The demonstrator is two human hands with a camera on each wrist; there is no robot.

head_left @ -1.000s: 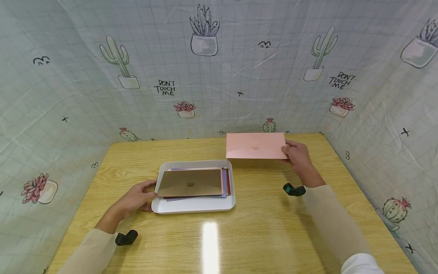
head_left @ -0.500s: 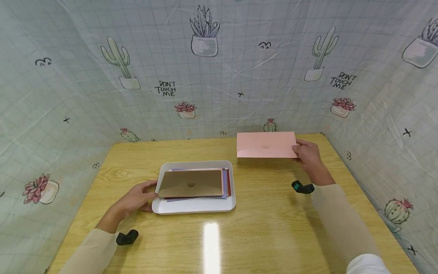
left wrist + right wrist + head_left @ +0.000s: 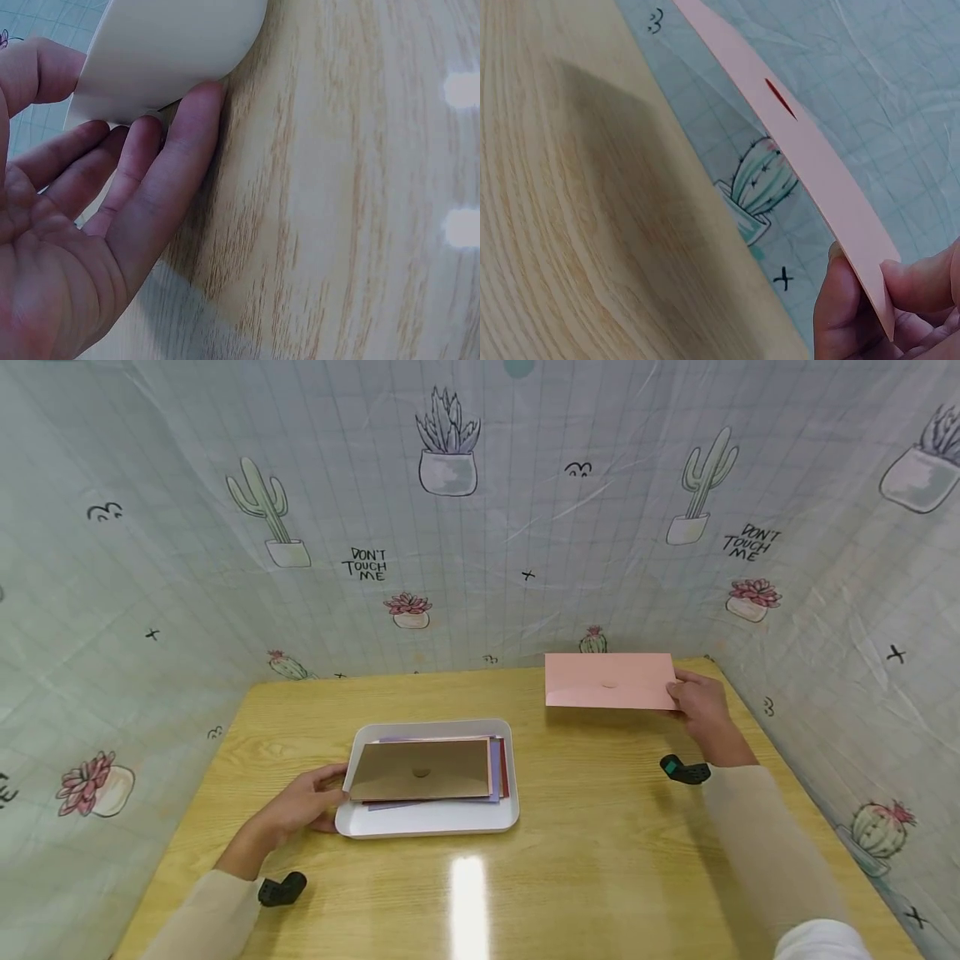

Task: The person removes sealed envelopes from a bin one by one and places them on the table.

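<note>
My right hand (image 3: 701, 706) pinches the right end of a pink envelope (image 3: 607, 681) between thumb and fingers. The envelope hangs above the far right of the table, casting a shadow on the wood in the right wrist view. At the left end of a white tray (image 3: 427, 825), my left hand (image 3: 300, 806) grips the edge, with the thumb at the rim and fingers against the outer wall (image 3: 180, 45). Inside the tray lies a stack of envelopes, a brown envelope (image 3: 420, 770) on top. Edges of a purple envelope (image 3: 495, 777) and a dark red envelope (image 3: 504, 768) stick out beneath.
The wooden table (image 3: 600, 860) carries a bright light reflection (image 3: 469, 902) near its front. A patterned cloth (image 3: 480, 527) with printed cacti hangs behind the table and along both sides. Black wrist devices sit near both sleeves.
My right hand has carried the pink envelope to the right, away from the tray. The left hand stays at the tray's left end. The head view has tilted slightly upward.
</note>
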